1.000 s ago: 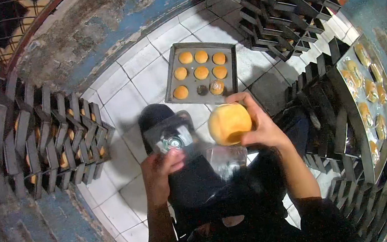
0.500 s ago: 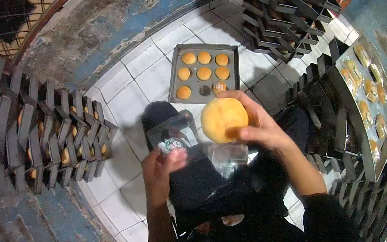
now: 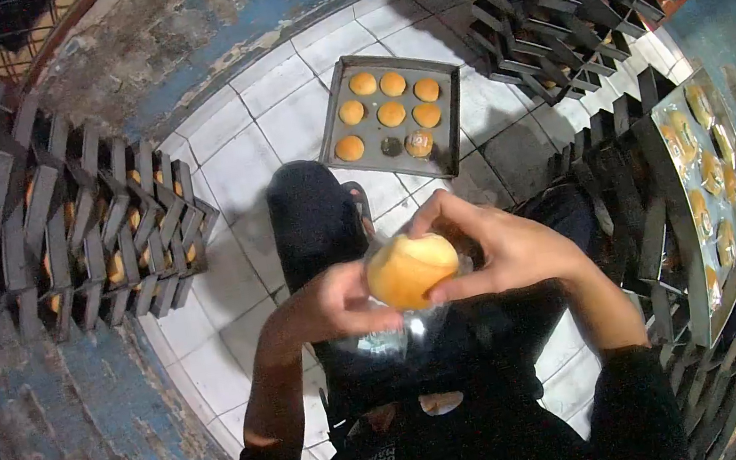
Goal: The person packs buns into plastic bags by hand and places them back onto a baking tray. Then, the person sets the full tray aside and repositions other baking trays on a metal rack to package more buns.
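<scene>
A round golden bun [image 3: 412,271] is between my hands above my lap. My right hand [image 3: 503,243] grips it from the right, fingers over the top and thumb at the lower edge. My left hand [image 3: 336,303] is closed on a clear plastic bag [image 3: 389,339] at the bun's left side. The bag's shiny film shows under the bun; how far the bun sits inside it I cannot tell. Beyond my knees, a metal tray [image 3: 367,159] on the floor carries several bare buns and one wrapped bun [image 3: 419,144].
Stacked trays with buns [image 3: 94,242] rise at the left, and more stacked trays [image 3: 554,7] stand at the upper right. On the right, a tray of wrapped breads [image 3: 711,179] tops another stack. A worn blue wall [image 3: 250,14] borders the white tiles.
The bun has moved down and tilted, meeting the plastic bag. My left hand has come rightward from holding the bag apart to beside the bun.
</scene>
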`<act>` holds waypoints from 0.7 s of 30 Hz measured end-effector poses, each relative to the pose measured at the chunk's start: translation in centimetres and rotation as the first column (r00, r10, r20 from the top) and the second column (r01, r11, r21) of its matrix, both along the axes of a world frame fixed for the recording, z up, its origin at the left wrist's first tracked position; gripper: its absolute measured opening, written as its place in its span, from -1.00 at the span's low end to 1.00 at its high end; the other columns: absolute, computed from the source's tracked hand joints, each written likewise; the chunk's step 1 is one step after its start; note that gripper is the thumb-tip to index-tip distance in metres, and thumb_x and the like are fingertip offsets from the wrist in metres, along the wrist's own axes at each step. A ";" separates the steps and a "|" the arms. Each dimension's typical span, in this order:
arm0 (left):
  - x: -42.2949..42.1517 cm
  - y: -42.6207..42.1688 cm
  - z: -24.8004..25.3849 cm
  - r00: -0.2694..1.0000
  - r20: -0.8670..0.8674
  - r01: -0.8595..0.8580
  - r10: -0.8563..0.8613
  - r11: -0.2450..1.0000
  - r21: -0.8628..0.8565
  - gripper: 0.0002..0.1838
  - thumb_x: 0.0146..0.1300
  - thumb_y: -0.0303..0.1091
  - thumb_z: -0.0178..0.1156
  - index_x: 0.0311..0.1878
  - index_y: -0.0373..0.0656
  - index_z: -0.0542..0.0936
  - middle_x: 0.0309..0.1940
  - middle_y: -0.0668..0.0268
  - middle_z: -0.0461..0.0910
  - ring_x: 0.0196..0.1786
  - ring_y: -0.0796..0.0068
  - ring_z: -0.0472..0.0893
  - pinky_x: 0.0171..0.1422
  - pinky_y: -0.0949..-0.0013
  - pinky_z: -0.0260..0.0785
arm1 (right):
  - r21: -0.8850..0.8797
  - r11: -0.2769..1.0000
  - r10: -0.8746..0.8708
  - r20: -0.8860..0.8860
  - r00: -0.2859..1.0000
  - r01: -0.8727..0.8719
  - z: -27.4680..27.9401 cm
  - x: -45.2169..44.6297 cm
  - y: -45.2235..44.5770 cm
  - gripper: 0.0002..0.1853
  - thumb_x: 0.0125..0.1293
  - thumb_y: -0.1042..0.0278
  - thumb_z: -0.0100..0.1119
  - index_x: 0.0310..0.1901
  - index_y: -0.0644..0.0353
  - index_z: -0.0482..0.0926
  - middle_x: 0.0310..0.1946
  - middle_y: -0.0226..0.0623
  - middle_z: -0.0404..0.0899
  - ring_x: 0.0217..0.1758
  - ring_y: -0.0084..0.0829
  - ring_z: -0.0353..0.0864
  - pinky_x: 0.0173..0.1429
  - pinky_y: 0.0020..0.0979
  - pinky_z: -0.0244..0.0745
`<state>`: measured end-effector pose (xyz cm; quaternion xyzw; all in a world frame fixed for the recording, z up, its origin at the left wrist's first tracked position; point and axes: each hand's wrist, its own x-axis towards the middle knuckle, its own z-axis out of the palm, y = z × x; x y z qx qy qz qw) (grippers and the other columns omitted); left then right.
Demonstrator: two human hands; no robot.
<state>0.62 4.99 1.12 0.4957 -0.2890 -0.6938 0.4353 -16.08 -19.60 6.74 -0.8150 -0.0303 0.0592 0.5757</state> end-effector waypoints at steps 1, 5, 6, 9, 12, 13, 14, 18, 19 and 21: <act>0.1 -0.3 0.1 0.998 -0.053 -0.015 0.015 1.000 -0.004 -0.25 0.27 -0.46 0.52 0.50 -0.24 0.42 0.32 0.34 0.63 0.34 0.54 0.58 0.49 0.29 0.38 | -0.092 0.996 0.016 0.073 0.997 -0.010 0.1 0.1 -0.2 -0.31 0.22 0.17 0.66 0.25 0.25 0.48 0.12 -0.11 0.56 0.21 -0.16 0.66 0.36 -0.20 0.52; -0.8 -0.7 -1.0 0.998 0.050 -0.023 0.027 0.996 -0.086 -0.33 0.31 -0.34 0.56 0.42 -0.27 0.50 0.21 0.30 0.68 0.23 0.50 0.64 0.45 0.31 0.45 | -0.190 0.979 0.102 0.177 0.979 -0.068 0.7 -0.3 0.3 -0.34 0.20 0.12 0.64 0.24 0.29 0.62 0.14 -0.05 0.55 0.25 -0.05 0.62 0.37 -0.15 0.53; -1.0 -0.7 -0.8 0.999 0.043 -0.018 0.021 0.996 -0.082 -0.33 0.31 -0.34 0.56 0.42 -0.27 0.50 0.21 0.30 0.68 0.23 0.50 0.64 0.45 0.31 0.45 | -0.218 0.966 0.174 0.160 0.972 -0.137 1.2 -0.3 0.2 -0.34 0.21 0.11 0.62 0.25 0.29 0.62 0.14 -0.01 0.58 0.24 0.01 0.64 0.35 -0.13 0.55; -1.5 -0.7 -0.1 0.999 0.019 -0.027 0.028 0.999 -0.045 -0.33 0.28 -0.36 0.58 0.39 -0.27 0.50 0.20 0.30 0.69 0.22 0.51 0.64 0.44 0.31 0.46 | -0.213 0.954 0.231 0.069 0.971 -0.212 2.3 0.3 -1.3 -0.30 0.19 0.13 0.64 0.31 0.30 0.63 0.07 0.00 0.67 0.18 -0.04 0.69 0.31 -0.13 0.60; -1.6 -0.8 -0.3 1.000 0.025 -0.012 0.013 0.998 -0.062 -0.31 0.26 -0.38 0.59 0.40 -0.26 0.49 0.17 0.32 0.69 0.21 0.51 0.64 0.39 0.31 0.50 | -0.207 0.939 0.306 0.144 0.941 -0.274 2.1 0.7 0.1 -0.32 0.24 0.06 0.60 0.28 0.30 0.65 0.13 0.09 0.70 0.11 0.04 0.76 0.22 -0.10 0.66; -1.7 -1.0 0.1 1.000 0.024 -0.010 0.012 0.998 -0.059 -0.31 0.26 -0.38 0.59 0.40 -0.26 0.49 0.17 0.32 0.69 0.21 0.51 0.64 0.39 0.31 0.50 | -0.186 0.931 0.343 0.149 0.927 -0.314 2.4 1.1 1.0 -0.34 0.26 0.03 0.59 0.27 0.29 0.66 0.13 0.11 0.72 0.08 0.06 0.78 0.19 -0.09 0.67; -1.7 -1.3 0.9 0.999 0.035 -0.008 0.011 0.998 -0.066 -0.30 0.27 -0.39 0.58 0.42 -0.25 0.48 0.18 0.31 0.68 0.22 0.49 0.64 0.39 0.30 0.50 | -0.163 0.876 0.446 -0.087 0.891 -0.455 4.0 1.6 0.7 -0.35 0.31 -0.05 0.54 0.26 0.26 0.67 0.07 0.10 0.76 0.02 0.08 0.81 0.15 -0.08 0.69; -2.1 -1.3 -0.9 0.989 -0.102 -0.130 0.111 0.969 -0.211 -0.31 0.30 -0.43 0.54 0.44 -0.26 0.44 0.23 0.27 0.65 0.27 0.45 0.63 0.42 0.27 0.50 | -0.280 0.876 0.384 -0.088 0.919 -0.393 4.2 1.7 -0.3 -0.53 0.34 0.00 0.48 0.03 0.23 0.66 -0.28 0.08 0.75 -0.11 0.15 0.76 0.03 0.02 0.65; -2.3 -1.3 -0.7 0.988 -0.104 -0.133 0.113 0.969 -0.208 -0.31 0.30 -0.43 0.54 0.44 -0.26 0.44 0.23 0.27 0.65 0.27 0.45 0.63 0.42 0.27 0.50 | -0.276 0.876 0.387 -0.090 0.918 -0.396 3.7 1.7 0.2 -0.53 0.34 0.00 0.48 0.03 0.23 0.66 -0.28 0.08 0.75 -0.11 0.15 0.76 0.03 0.02 0.65; -2.6 -1.9 0.0 0.989 -0.042 -0.150 0.144 0.961 -0.232 -0.31 0.30 -0.48 0.51 0.45 -0.29 0.43 0.26 0.24 0.63 0.29 0.42 0.62 0.44 0.26 0.49 | -0.227 0.828 0.489 -0.158 0.858 -0.513 3.0 2.2 1.2 -0.56 0.37 0.00 0.46 0.02 0.21 0.68 -0.26 0.08 0.76 -0.15 0.13 0.76 0.01 0.02 0.63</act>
